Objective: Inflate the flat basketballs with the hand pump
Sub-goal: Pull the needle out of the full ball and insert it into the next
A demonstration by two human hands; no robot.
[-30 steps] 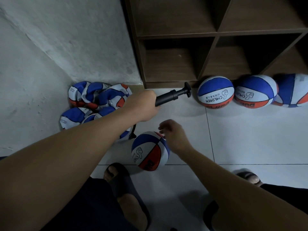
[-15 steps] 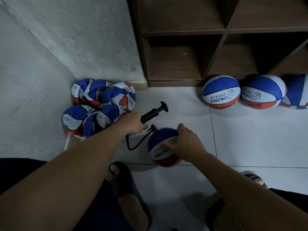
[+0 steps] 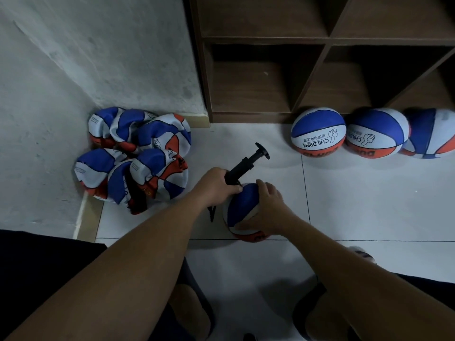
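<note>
Gripping the black hand pump [image 3: 242, 167] by its barrel, the left hand [image 3: 214, 187] has it tilted against the top of a blue, white and orange basketball [image 3: 242, 207] on the tiled floor [image 3: 357, 198]. The right hand [image 3: 269, 207] cups that ball from the side, fingers curled over it. Crumpled flat basketballs [image 3: 135, 158] are piled in the corner, and three inflated basketballs [image 3: 349, 132] sit by the wooden shelf [image 3: 307, 40].

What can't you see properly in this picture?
All in the head view:
- Pump tip and ball valve: hidden by left hand.
- Ball's right side: covered by right hand.
- Rightmost inflated ball: cut off by the edge.
- Flat balls: heaped, number unclear.
</note>
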